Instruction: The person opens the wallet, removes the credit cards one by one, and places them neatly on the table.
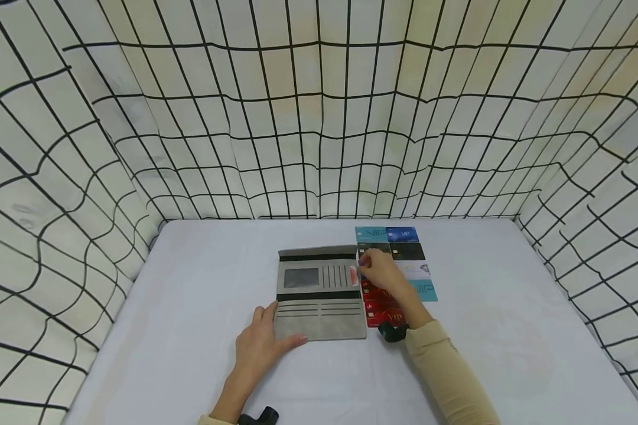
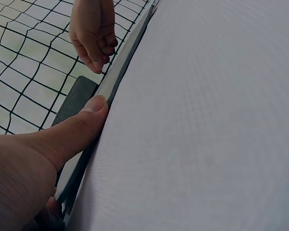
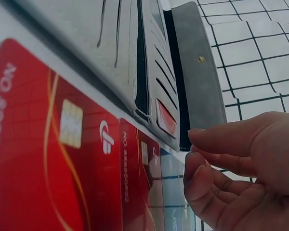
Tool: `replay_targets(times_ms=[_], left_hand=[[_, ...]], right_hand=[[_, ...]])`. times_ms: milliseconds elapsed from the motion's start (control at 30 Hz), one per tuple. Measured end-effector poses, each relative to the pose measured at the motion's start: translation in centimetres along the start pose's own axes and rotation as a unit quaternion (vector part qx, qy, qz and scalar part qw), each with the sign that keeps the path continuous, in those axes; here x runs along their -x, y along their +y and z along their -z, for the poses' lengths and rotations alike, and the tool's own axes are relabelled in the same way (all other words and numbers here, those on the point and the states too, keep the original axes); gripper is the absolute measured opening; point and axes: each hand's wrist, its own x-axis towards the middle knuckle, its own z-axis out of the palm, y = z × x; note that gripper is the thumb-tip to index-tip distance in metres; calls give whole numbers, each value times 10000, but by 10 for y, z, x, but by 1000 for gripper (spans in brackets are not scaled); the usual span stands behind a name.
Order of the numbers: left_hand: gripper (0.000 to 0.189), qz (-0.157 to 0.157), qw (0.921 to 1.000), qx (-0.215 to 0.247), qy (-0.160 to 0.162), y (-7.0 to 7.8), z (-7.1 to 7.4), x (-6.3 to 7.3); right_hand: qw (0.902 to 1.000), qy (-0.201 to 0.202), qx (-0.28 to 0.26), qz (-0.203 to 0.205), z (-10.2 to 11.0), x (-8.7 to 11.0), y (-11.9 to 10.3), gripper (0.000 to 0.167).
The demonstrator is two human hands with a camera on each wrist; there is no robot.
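A grey wallet (image 1: 319, 326) lies unfolded on the white table, showing card slots, a dark window pocket and black bands. A red-and-white card (image 1: 353, 275) sits in its rightmost upper slot. My left hand (image 1: 260, 345) rests at the wallet's lower left corner, fingers along the left side and thumb on the near edge. In the left wrist view the thumb (image 2: 94, 103) presses that edge. Beside the wallet's right edge is my right hand (image 1: 385, 271), over the cards, with thumb and fingertips close together. Nothing shows between them in the right wrist view (image 3: 231, 168).
Right of the wallet, several cards lie in two columns, among them a blue card (image 1: 402, 234), a black card (image 1: 408, 252), a teal card (image 1: 424, 290) and a red card (image 1: 377, 313). White cloth with a black grid (image 1: 319, 118) walls the table's back and sides.
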Motion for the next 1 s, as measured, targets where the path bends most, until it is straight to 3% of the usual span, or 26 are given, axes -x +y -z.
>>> replay_targets(times_ms=[367,633,1000], left_hand=[[106,-33,10000,24,44,1,0,1],[106,-6,10000,63,19,1,0,2],[105,-41,9999,31,88,2,1,3]], right_hand=[[9995,-267,154,49,-7,-7,-4,22],[9991,-386,92,-148,-9,-7,-8,24],[9977,-417,-374,-382,-6,-6,-10,26]])
